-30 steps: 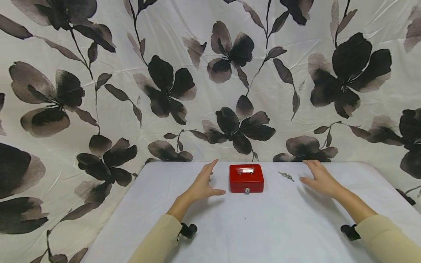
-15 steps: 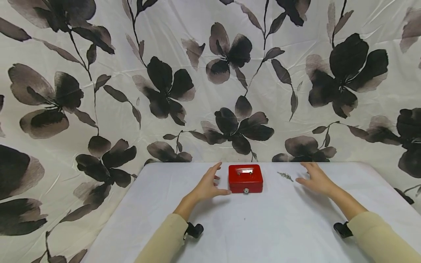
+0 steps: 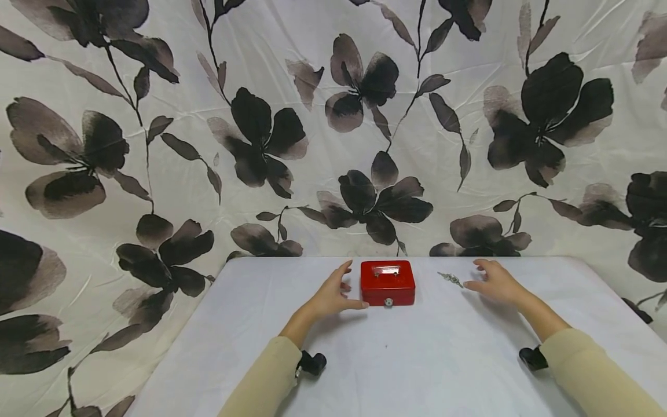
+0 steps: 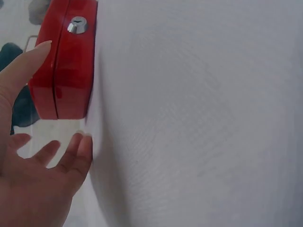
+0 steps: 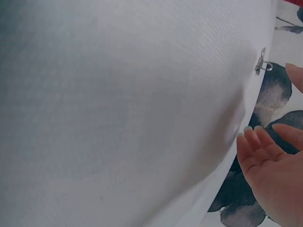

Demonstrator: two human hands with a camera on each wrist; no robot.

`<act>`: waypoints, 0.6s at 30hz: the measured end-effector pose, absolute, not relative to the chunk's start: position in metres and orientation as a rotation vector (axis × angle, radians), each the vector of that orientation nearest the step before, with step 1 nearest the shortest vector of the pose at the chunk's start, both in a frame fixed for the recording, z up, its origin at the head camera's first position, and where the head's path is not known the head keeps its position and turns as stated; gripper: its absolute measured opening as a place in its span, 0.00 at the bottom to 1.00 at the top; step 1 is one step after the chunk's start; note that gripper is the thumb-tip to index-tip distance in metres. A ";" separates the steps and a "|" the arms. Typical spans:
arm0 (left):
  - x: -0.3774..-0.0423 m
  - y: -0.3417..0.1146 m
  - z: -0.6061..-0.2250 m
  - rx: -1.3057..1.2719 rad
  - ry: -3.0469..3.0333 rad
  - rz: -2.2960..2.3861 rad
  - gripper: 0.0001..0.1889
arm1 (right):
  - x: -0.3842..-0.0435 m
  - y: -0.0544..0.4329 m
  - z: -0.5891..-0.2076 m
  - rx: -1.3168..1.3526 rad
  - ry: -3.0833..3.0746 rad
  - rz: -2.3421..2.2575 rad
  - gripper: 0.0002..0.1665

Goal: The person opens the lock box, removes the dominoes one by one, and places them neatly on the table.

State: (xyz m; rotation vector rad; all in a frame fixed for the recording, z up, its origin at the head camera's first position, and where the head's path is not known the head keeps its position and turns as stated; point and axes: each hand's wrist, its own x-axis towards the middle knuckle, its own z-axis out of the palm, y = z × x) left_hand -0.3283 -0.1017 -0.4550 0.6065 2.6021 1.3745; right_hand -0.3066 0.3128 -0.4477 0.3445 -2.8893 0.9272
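A red metal cash box (image 3: 388, 284) with a folding handle on its lid and a silver lock (image 4: 77, 25) in front stands closed near the table's back edge. My left hand (image 3: 330, 296) is at its left side, fingers spread and thumb tip right at the front left corner. In the left wrist view the thumb overlaps the lid edge and the other fingers (image 4: 81, 146) stand apart from the box's end. A small bunch of keys (image 3: 450, 279) lies right of the box. Close to its right, my right hand (image 3: 496, 282) hovers with loosely bent fingers, thumb toward the keys, holding nothing.
White cloth covers the table (image 3: 406, 370), which ends just behind the box and keys. A white curtain with dark flowers (image 3: 375, 202) hangs behind it. Each wrist carries a black camera (image 3: 312, 364) at a beige sleeve (image 3: 266, 376).
My left hand has moved right until its thumb reaches the box's front corner. My right hand has drifted left, closer to the keys. The box and keys lie as before.
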 end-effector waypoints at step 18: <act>-0.337 -0.095 -0.462 0.458 2.509 1.451 0.55 | -0.321 0.306 -0.451 0.296 -2.931 1.048 0.40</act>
